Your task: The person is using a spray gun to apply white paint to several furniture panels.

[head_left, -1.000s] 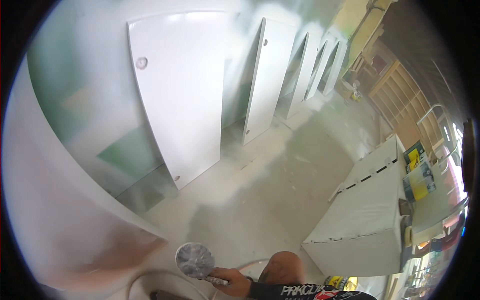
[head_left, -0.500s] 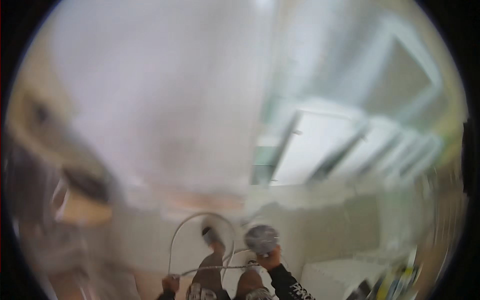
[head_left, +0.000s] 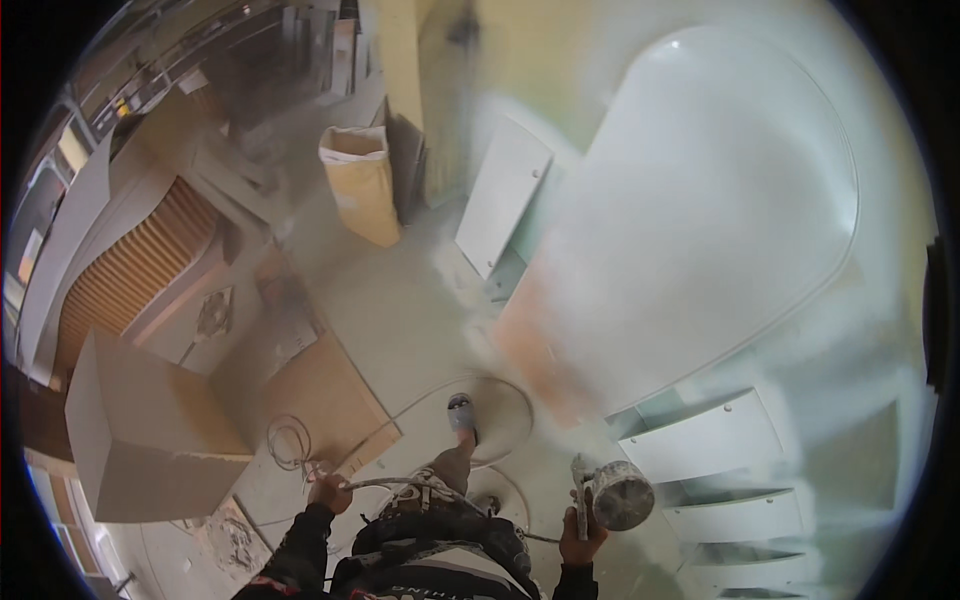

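Observation:
My right hand (head_left: 582, 541) is closed around the handle of a spray gun (head_left: 622, 495), whose round cup is crusted with grey-white paint. A thin air hose (head_left: 408, 482) runs across the front of my body toward that hand. Its other stretch is gripped in my left hand (head_left: 328, 489), held low at my left side. Beyond the gun, to the right, stands a large white panel (head_left: 720, 210) with one rounded end. Smaller white panels (head_left: 705, 437) stand near the gun, below the large one.
Loops of hose lie on the floor around my sandalled foot (head_left: 460, 412). To the left are a big tan box-shaped piece (head_left: 150, 420), a flat cardboard sheet (head_left: 325, 405) and a curved ribbed wooden piece (head_left: 140, 260). A yellowish open bag (head_left: 362, 185) stands farther off.
My view has swung left, so the large white panel now appears on the right and the left-side floor shows. Both hands keep hold of the gun and hose; the gun is farther right in view.

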